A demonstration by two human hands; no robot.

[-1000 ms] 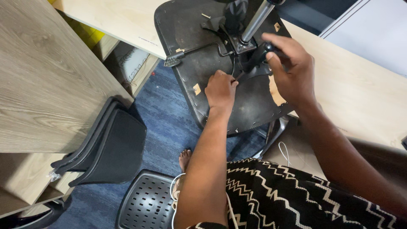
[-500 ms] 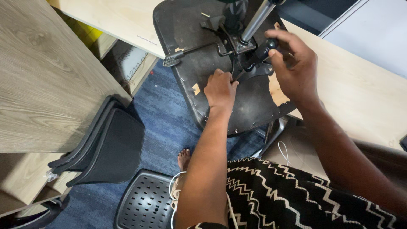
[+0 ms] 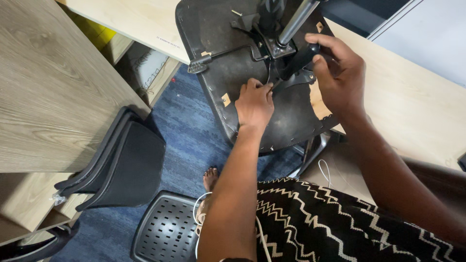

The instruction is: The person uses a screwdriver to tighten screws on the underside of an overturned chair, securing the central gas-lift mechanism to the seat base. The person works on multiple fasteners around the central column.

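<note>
Right hand (image 3: 340, 73), upper right of the frame, is curled around a black handle (image 3: 298, 60) beside the metal post (image 3: 297, 22), fingers wrapped shut on it. Left hand (image 3: 253, 103), just left of centre, rests knuckles-up on the seat (image 3: 223, 58), its fingertips pressed together at the metal bracket (image 3: 272, 48) under the post; whether they pinch anything there I cannot tell

One upturned black seat lies on the edge of the pale counter (image 3: 412, 106), near the top centre, its underside facing the camera, with bits of torn lining showing bare wood near the rim. One thin lever (image 3: 218, 57) runs from the bracket out to the left, ending in a ridged paddle. The post rises from the bracket toward the top edge and partly hides the right hand's fingertips

Around: one wood-grain desk (image 3: 48, 92) fills the left, one dark chair (image 3: 121, 165) is tucked under it, one perforated black seat (image 3: 165, 233) sits at the bottom, and blue carpet (image 3: 184, 126) lies between. One bare foot (image 3: 209, 178) shows on the carpet below the left forearm. One white cable (image 3: 196, 218) loops beside the zigzag-patterned clothing (image 3: 330, 228)
</note>
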